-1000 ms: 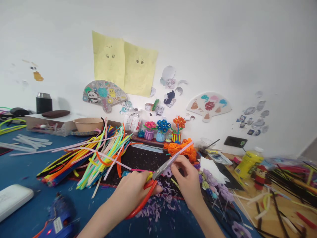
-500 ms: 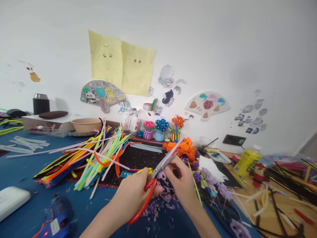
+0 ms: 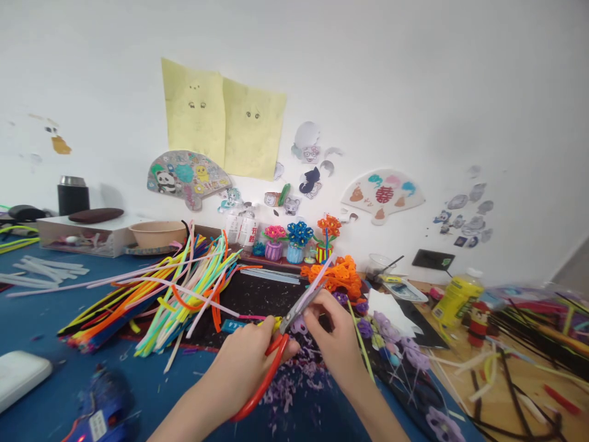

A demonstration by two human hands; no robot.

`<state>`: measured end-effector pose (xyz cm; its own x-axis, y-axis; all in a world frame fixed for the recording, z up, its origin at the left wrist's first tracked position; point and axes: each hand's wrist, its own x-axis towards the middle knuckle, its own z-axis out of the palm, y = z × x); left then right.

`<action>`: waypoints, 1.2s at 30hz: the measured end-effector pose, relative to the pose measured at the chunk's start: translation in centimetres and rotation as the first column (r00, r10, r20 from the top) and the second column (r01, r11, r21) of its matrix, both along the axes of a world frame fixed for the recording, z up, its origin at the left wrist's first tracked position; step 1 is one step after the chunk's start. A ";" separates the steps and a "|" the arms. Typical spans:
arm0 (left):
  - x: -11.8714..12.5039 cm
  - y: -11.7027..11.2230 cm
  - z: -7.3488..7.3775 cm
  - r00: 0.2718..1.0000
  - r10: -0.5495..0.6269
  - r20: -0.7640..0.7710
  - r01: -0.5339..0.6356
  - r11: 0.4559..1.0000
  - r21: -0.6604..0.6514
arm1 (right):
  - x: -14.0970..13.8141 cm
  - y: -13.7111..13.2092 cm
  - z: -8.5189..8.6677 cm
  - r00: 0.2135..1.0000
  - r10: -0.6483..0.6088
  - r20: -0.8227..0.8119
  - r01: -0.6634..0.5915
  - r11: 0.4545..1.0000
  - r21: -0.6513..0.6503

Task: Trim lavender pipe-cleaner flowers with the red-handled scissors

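Observation:
My left hand (image 3: 237,359) is closed around red-handled scissors (image 3: 268,385), the grey blades pointing up and to the right. Between finger and thumb, my right hand (image 3: 335,334) pinches a lilac pipe cleaner flower (image 3: 299,325) close beside the blades. A lilac pipe cleaner end (image 3: 323,273) sticks up along the blades past the right fingers. How far the blades are apart is hard to make out. Purple fuzz clippings (image 3: 288,391) lie scattered on the blue table below the hands. To the right sit finished lilac flowers (image 3: 416,355) on thin stems.
Left of my hands lies a bundle of coloured pipe cleaners (image 3: 184,294). A blue glue gun (image 3: 103,408) with a red light rests at the front left. Orange flowers (image 3: 338,273) and small potted flowers (image 3: 300,242) stand behind. A yellow bottle (image 3: 460,298) is at the right.
The whole view has shifted slightly left. Both hands keep nearly the same pose, with the scissors still against the lilac piece.

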<state>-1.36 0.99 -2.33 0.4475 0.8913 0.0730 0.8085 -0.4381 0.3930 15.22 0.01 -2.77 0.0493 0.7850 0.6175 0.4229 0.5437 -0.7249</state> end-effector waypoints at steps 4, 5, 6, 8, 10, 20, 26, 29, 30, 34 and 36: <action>-0.2 0.2 -0.2 0.996 -0.050 0.071 0.052 0.998 -0.028 | 0.6 0.5 -0.2 0.996 0.026 -0.081 -0.028 0.999 -0.027; -0.2 0.2 -0.2 0.995 -0.058 0.077 0.060 0.998 -0.030 | 0.8 0.7 -0.3 0.993 0.024 -0.113 -0.027 0.999 -0.029; -0.3 0.2 -0.2 0.995 -0.062 0.079 0.064 0.997 -0.030 | 1.1 0.8 -0.4 0.990 0.018 -0.140 -0.023 0.999 -0.030; -0.4 0.2 -0.1 0.995 -0.062 0.083 0.064 0.998 -0.027 | 1.4 0.9 -0.6 0.985 0.010 -0.173 -0.017 0.999 -0.041; -0.5 0.2 -0.1 0.993 -0.074 0.094 0.077 0.997 -0.022 | 1.7 0.9 -0.6 0.983 0.022 -0.182 -0.032 0.998 -0.056; -0.8 0.3 -0.8 0.985 -0.128 0.113 0.130 0.991 -0.009 | 1.8 0.7 -0.3 0.979 0.025 -0.203 -0.044 0.995 -0.088; 0.0 -0.3 -0.9 0.989 -0.084 0.123 0.089 0.995 -0.036 | 0.7 0.2 -0.1 0.935 -0.032 -0.352 -0.002 0.995 -0.096; 0.2 -0.5 -0.9 0.993 -0.042 0.106 0.045 0.999 -0.023 | 0.2 0.0 -0.1 0.927 -0.046 -0.372 0.014 0.996 -0.088; 0.2 -0.5 -0.9 0.994 -0.041 0.100 0.044 0.999 -0.024 | 0.1 0.0 -0.1 0.930 -0.047 -0.366 0.016 0.996 -0.085; 0.1 -0.5 -0.1 0.999 -0.019 0.046 0.020 1.000 -0.022 | 0.0 0.0 -0.3 0.944 -0.035 -0.327 0.011 0.997 -0.073; 0.2 -0.5 0.2 1.000 -0.003 0.010 0.003 1.000 -0.023 | 0.1 0.1 -0.4 0.949 -0.034 -0.315 0.011 0.997 -0.073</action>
<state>-1.18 0.49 -2.16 0.4495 0.8914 0.0575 0.8030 -0.4314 0.4112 15.29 0.10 -3.21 0.2512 0.8219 0.5112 0.1779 0.4800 -0.8591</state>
